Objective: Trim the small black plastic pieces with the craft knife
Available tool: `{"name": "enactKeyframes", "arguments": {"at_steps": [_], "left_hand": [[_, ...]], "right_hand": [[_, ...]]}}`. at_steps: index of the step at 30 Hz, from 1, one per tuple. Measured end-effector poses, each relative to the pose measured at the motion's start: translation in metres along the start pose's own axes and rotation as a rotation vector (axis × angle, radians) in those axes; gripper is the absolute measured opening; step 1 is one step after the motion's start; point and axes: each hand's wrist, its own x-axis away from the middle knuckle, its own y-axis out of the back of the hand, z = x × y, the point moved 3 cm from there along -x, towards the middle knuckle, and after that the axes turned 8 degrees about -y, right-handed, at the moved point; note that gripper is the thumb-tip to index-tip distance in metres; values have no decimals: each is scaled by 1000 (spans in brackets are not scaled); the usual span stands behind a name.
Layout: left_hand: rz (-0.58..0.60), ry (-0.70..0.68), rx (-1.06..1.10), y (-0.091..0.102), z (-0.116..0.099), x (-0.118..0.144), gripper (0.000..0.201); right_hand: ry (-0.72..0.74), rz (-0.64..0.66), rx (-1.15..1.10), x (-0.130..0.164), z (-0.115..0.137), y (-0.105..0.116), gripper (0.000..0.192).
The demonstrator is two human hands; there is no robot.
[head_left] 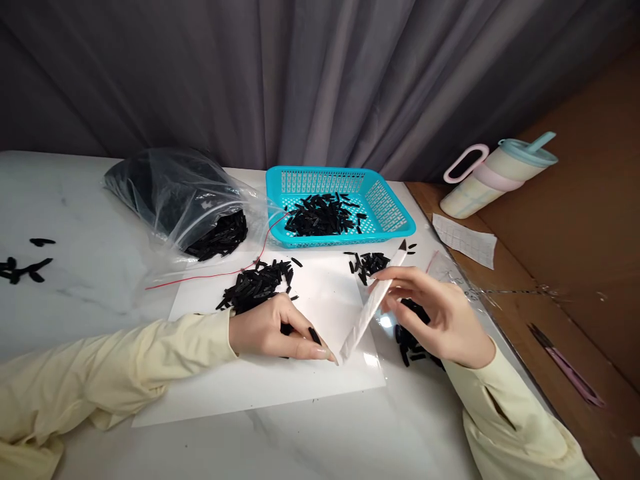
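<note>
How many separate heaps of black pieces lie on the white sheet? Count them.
2 on the white sheet: one heap above the left hand, one smaller heap near the basket. More black pieces lie partly hidden under the right hand.

We count one turquoise basket point(387, 207), one clear plastic bag point(175, 193), one white sheet point(260, 387), one lidded cup point(500, 175) and one folded white strip point(373, 303). We see two hands, left point(273, 330) and right point(440, 313). The small black pieces point(257, 283) are too many to count.

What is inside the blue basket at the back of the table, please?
The blue basket holds a loose heap of small black pieces, spread over the middle of its floor. Whatever lies beneath that heap is covered and cannot be seen.
</note>
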Motion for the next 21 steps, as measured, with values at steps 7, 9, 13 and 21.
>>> {"name": "enactKeyframes", "arguments": {"at_steps": [7, 9, 13, 21], "left_hand": [[-15, 22, 56, 1, -1, 0, 29], [-16, 31, 63, 1, -1, 0, 29], [-21, 21, 51, 2, -2, -1, 30], [-40, -24, -15, 1, -2, 0, 31]], "right_hand": [[-258, -328, -266, -3, -18, -4, 21], [-337, -215, -409, -5, -18, -13, 28], [-383, -50, -426, -7, -17, -28, 30], [-121, 90, 110, -6, -13, -34, 26]]}}
